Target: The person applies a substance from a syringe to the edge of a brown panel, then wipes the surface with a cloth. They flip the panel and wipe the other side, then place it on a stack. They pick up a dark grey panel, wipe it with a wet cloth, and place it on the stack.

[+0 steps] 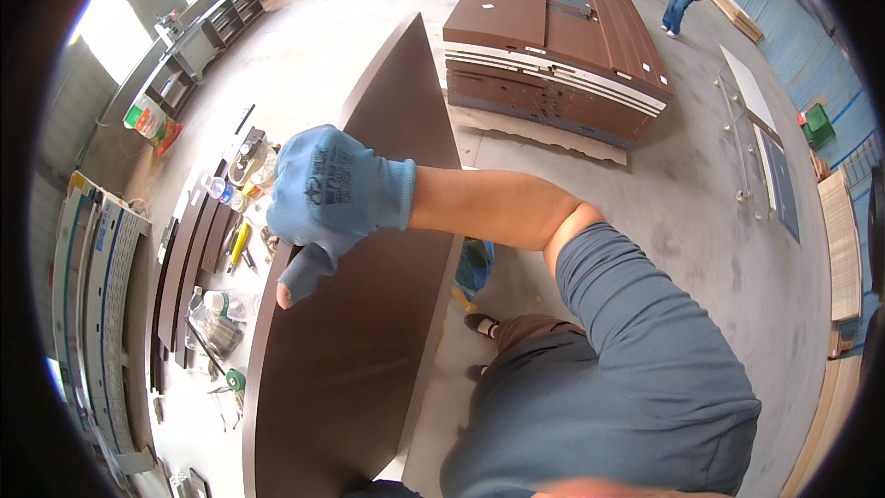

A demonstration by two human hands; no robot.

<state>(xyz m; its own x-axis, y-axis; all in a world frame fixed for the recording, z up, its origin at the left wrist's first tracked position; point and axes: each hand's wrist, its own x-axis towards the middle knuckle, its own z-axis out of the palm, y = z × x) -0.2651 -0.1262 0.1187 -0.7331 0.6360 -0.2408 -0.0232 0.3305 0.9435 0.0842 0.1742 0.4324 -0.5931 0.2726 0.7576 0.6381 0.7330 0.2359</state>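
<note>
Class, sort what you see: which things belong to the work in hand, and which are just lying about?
In the work:
- brown panel
- right hand, blue-gloved, at the panel's edge, its grip partly hidden

Apparently just lying about:
- yellow tool
- clear plastic bottle
- multicoloured sack
- stack of boards

The person wears a light-blue knit glove (323,152) with dark printed markings, a ribbed cuff (398,194) and an uncovered thumb tip on the right hand (327,189), a slate-blue top (572,415) with a wrinkled, pushed-up sleeve (645,304), and brownish trousers (535,330).
</note>
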